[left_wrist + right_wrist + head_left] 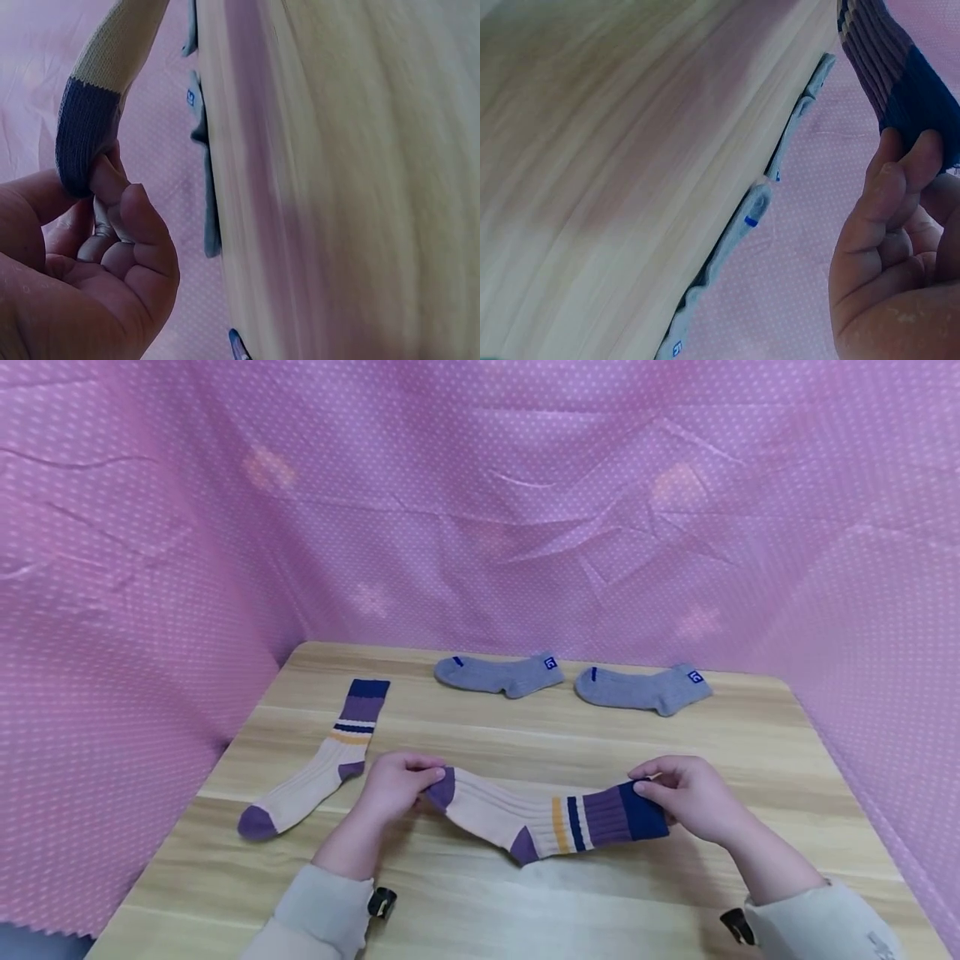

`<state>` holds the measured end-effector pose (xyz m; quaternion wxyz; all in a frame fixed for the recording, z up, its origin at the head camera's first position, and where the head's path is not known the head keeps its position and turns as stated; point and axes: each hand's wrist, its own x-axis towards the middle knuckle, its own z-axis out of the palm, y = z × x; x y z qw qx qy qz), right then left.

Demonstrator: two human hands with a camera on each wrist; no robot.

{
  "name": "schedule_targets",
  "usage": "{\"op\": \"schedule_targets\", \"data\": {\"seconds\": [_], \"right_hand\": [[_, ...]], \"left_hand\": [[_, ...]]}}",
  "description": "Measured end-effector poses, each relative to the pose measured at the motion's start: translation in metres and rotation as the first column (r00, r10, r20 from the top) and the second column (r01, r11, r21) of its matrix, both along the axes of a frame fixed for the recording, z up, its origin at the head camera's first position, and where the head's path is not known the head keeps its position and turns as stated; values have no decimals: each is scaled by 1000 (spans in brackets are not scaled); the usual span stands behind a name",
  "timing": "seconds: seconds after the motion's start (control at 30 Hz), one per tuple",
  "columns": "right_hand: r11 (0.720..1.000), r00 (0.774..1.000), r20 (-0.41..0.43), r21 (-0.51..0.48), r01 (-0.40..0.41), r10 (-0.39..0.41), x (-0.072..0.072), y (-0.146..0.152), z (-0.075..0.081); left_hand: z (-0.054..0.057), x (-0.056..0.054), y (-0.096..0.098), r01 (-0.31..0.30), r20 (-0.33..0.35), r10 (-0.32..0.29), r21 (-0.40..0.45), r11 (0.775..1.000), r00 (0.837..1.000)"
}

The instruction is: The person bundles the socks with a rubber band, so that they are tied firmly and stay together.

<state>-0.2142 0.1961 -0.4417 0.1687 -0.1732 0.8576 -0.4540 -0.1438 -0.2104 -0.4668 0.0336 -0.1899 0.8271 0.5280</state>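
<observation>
Pink dotted cloth (480,527) surrounds a wooden table (615,918). Above its middle, a striped sock (487,810) spans both hands, its long axis roughly parallel to the far edge, heel pointing nearward. The left hand (393,787) pinches the toe, the right hand (693,797) the cuff, wrists angled inward. The matching sock (318,777) lies slantwise by the left edge, nearer the left hand.
</observation>
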Motion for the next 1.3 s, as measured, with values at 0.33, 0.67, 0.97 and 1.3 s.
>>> {"op": "schedule_targets", "data": {"seconds": [0.33,0.67,0.97,1.3], "right_hand": [[996,999,15,88,28,-29,0,17,-4],[985,998,-59,171,20,-10,-15,14,-11],[974,994,-109,223,24,1,-30,9,-19],[967,995,-98,252,41,-17,-41,9,-31]], "left_hand": [[-6,-11,17,56,11,-56,-17,998,998],[-15,-33,21,140,-8,-142,-122,983,990],[-18,-47,21,133,-1,-135,-164,977,991],[-26,-53,19,106,-10,-109,-170,980,994]]}}
